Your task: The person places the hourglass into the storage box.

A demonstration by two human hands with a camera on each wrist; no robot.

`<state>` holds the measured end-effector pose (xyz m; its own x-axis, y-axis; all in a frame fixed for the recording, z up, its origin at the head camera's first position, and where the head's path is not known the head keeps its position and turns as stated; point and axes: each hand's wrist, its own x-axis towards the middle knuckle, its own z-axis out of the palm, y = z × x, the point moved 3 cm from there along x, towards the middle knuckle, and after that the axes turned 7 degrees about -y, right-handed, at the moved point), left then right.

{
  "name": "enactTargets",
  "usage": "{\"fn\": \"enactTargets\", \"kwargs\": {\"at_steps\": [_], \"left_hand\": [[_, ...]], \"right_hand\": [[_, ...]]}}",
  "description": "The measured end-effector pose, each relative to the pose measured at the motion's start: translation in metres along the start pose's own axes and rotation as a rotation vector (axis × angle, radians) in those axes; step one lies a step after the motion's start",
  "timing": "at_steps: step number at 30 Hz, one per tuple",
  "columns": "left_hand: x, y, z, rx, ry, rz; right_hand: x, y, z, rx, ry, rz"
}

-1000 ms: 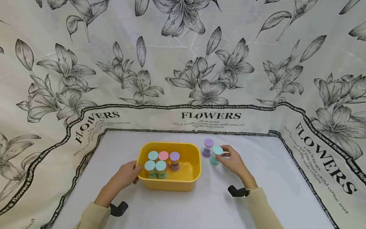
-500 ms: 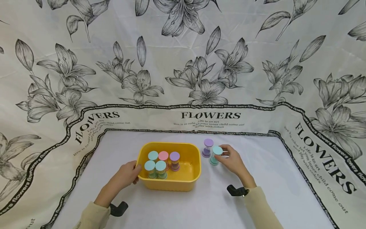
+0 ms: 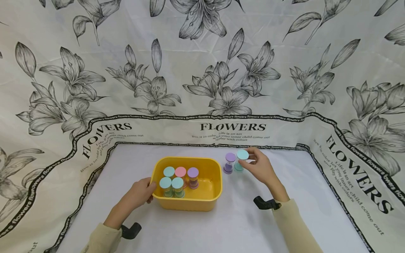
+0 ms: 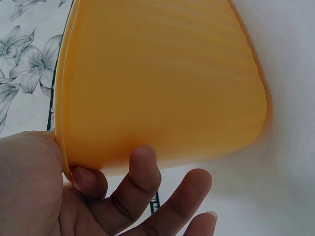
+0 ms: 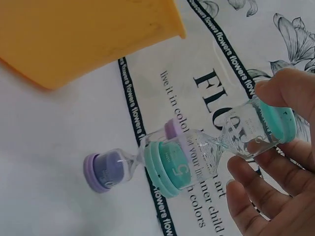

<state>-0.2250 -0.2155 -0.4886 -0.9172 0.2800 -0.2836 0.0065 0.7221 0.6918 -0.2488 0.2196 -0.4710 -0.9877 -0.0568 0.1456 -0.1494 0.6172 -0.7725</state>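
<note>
My right hand (image 3: pixel 257 167) pinches a teal-capped sand timer (image 3: pixel 241 160) near its top and holds it lifted off the white cloth; the right wrist view shows the teal timer (image 5: pixel 221 150) in the air, gripped by thumb and fingers (image 5: pixel 266 182). A purple-capped sand timer (image 3: pixel 229 163) stands just left of it on the cloth. My left hand (image 3: pixel 140 192) grips the left rim of a yellow plastic tub (image 3: pixel 207 202), its fingers (image 4: pixel 142 172) under the wall of the tub (image 4: pixel 157 83). Inside the tub stand several timers with teal, pink and purple caps (image 3: pixel 180 177).
A white cloth (image 3: pixel 221 228) covers the table, bordered by a black "FLOWERS" band (image 3: pixel 234 127). A lily-print backdrop (image 3: pixel 202 63) rises behind and to both sides. Black wrist mounts (image 3: pixel 265 203) sit on both cream sleeves.
My right hand has lifted the teal timer off the cloth and carried it up and slightly away, beside the purple timer's cap. The left hand and tub have stayed still.
</note>
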Motion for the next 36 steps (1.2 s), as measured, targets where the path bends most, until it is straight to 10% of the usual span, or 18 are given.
{"fn": "enactTargets", "kwargs": {"at_steps": [36], "left_hand": [[-0.001,-0.003,-0.002,0.016,-0.024,0.005]], "right_hand": [[0.012,-0.134,0.046,0.065,-0.222,-0.422]]}}
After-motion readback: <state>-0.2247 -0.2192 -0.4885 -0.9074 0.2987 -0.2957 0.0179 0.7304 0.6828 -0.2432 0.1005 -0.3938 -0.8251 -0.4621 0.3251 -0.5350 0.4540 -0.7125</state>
